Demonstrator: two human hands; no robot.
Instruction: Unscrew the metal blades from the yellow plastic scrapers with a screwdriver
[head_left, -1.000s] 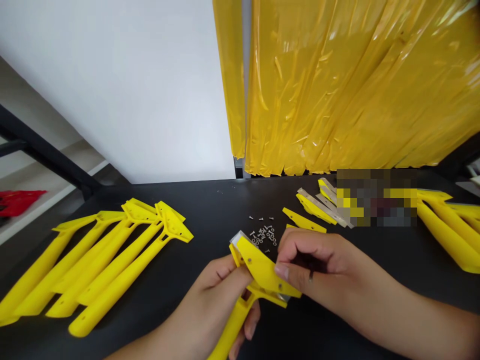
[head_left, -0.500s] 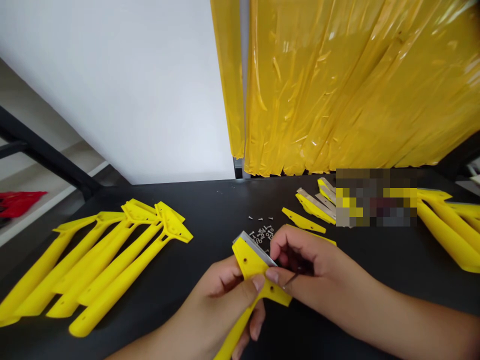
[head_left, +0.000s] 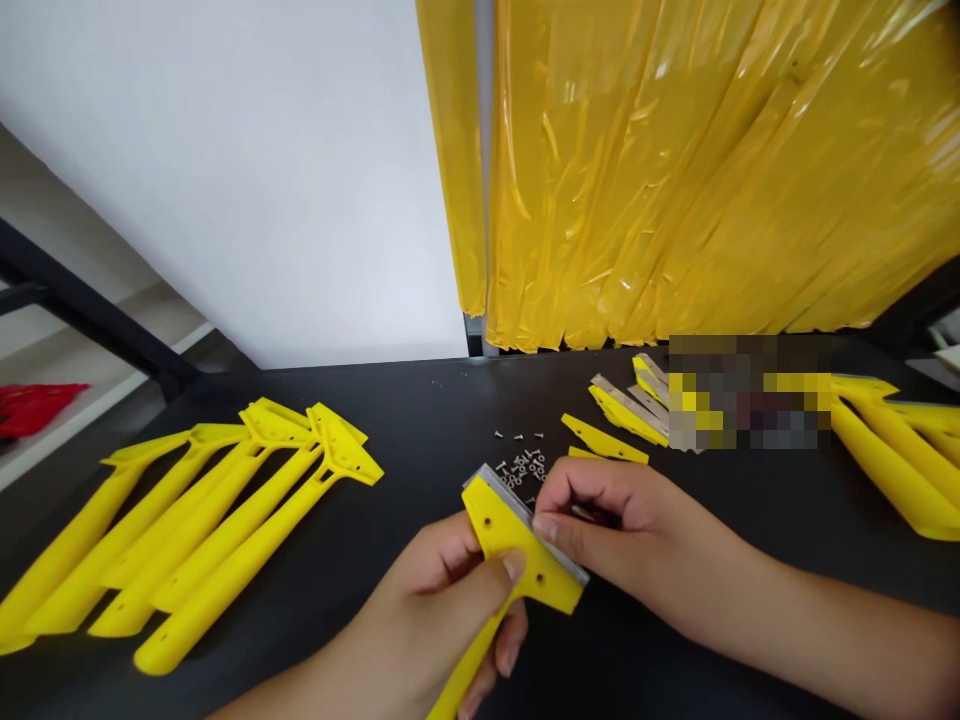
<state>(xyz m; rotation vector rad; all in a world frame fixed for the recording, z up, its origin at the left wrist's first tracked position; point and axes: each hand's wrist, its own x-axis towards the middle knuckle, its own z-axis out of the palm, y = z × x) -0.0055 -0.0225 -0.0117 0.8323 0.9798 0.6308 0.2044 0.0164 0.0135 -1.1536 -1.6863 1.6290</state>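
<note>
My left hand [head_left: 469,590] is wrapped round the neck of a yellow scraper [head_left: 510,530], thumb pressed on its head. Two screw holes show in the head, and a grey metal blade [head_left: 577,572] lies along its far edge. My right hand [head_left: 615,515] is closed in a pinch, thumb and index fingertips at the blade edge. Whether the pinch holds the blade or something small is hidden. Just beyond the scraper head lies a loose heap of small screws and nuts [head_left: 517,470].
Several yellow scraper handles [head_left: 247,510] lie side by side on the black table [head_left: 420,420] at left. Yellow cover plates [head_left: 604,437] and grey blades [head_left: 649,405] lie at back right, beside more yellow scrapers [head_left: 892,460]. A patch there is pixelated. Yellow plastic sheeting [head_left: 675,180] hangs behind.
My right thumb has come off the face of the scraper head to the blade edge, uncovering more of the blade. A thin dark thing near my right fingers no longer shows. My left hand keeps its hold.
</note>
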